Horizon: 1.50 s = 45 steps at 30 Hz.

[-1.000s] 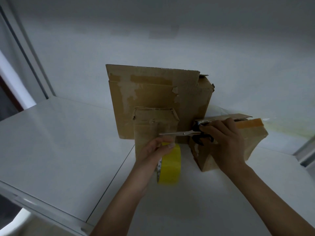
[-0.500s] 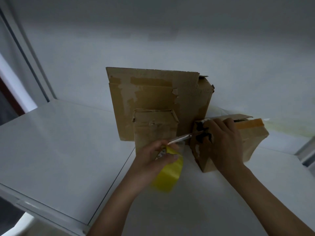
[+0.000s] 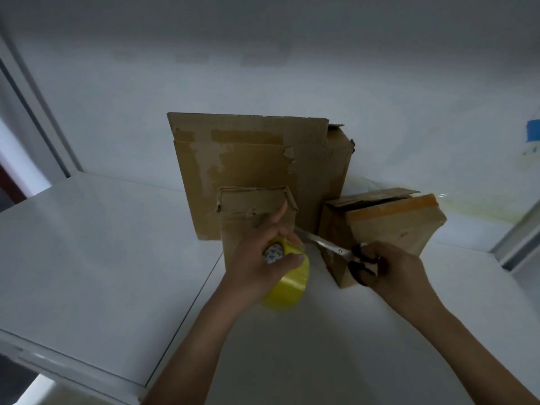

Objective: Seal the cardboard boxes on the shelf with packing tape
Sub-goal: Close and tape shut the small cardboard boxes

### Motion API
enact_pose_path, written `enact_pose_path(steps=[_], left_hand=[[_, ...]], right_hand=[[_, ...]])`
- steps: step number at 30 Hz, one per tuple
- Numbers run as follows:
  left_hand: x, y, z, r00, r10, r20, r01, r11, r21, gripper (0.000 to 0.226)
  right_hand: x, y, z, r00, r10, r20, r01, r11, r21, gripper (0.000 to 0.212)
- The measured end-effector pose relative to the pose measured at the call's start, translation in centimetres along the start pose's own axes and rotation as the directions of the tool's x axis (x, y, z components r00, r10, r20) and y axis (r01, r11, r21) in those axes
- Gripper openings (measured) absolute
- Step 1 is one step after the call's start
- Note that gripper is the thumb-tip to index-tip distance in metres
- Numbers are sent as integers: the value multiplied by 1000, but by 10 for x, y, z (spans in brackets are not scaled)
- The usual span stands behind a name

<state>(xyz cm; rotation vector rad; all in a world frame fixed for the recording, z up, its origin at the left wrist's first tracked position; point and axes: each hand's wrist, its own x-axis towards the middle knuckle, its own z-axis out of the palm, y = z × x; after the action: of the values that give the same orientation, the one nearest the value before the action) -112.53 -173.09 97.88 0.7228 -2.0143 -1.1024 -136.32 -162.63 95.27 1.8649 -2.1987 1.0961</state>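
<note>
My left hand [image 3: 254, 258] gripped the roll [image 3: 289, 285] just in front of the small box [image 3: 248, 206], nearer it than my right hand [image 3: 394, 270], which clasped the scissors [image 3: 327, 246], blades pointing left toward the roll.

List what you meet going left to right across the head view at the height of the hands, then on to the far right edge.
left hand, gripping the yellow tape roll → scissors → right hand, holding the scissor handles → blue patch higher up at the far right edge.
</note>
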Motion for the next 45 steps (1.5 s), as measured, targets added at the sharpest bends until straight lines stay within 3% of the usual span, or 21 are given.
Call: enact_pose_path(steps=[3, 6, 10, 13, 16, 20, 23, 26, 28, 32, 35, 41, 45], left_hand=[[1, -13, 1, 995, 99, -5, -98, 990, 100, 24], [1, -23, 4, 982, 191, 19, -189, 950, 249, 25], [-3, -31, 13, 971, 239, -5, -226, 924, 308, 28], [-7, -38, 18, 971, 240, -7, -229, 932, 283, 26], [-11, -52, 21, 976, 217, 0, -208, 933, 294, 27], [-27, -58, 17, 994, 40, -105, -24, 988, 149, 42], [-40, -46, 7, 974, -5, -227, -1, 1000, -26, 31], [-48, -39, -4, 932, -12, -362, -29, 994, -108, 30], [-52, -38, -10, 905, -52, -421, -12, 989, -147, 34], [-58, -42, -17, 857, -101, -506, 25, 988, -156, 30], [-60, -46, -17, 866, -247, -434, 133, 952, -276, 11], [-64, -54, -17, 854, -378, -359, 233, 893, -386, 14], [-67, -57, -24, 846, -429, -317, 294, 871, -394, 18]], right_hand=[[-13, 7, 7, 966, 144, 213, -155, 987, 34, 21], [-24, 13, 13, 811, 347, 471, -332, 936, -118, 8], [-38, 20, 26, 756, 437, 488, -354, 899, -256, 2], [-45, 19, 34, 719, 432, 544, -188, 875, -447, 12], [-46, 18, 40, 699, 428, 572, -102, 852, -513, 17], [-42, 20, 45, 676, 456, 579, -176, 863, -474, 30], [-36, 19, 44, 662, 463, 589, -186, 863, -470, 23], [-27, 16, 45, 711, 450, 541, -315, 891, -328, 16], [-16, 6, 49, 763, 421, 490, -391, 905, -170, 24], [13, -18, 62, 836, 314, 450, -369, 929, 37, 47], [32, -32, 70, 867, 215, 450, -337, 918, 209, 64], [64, -47, 92, 810, 109, 576, -412, 805, 427, 86], [73, -43, 105, 789, 68, 610, -478, 692, 541, 114]])
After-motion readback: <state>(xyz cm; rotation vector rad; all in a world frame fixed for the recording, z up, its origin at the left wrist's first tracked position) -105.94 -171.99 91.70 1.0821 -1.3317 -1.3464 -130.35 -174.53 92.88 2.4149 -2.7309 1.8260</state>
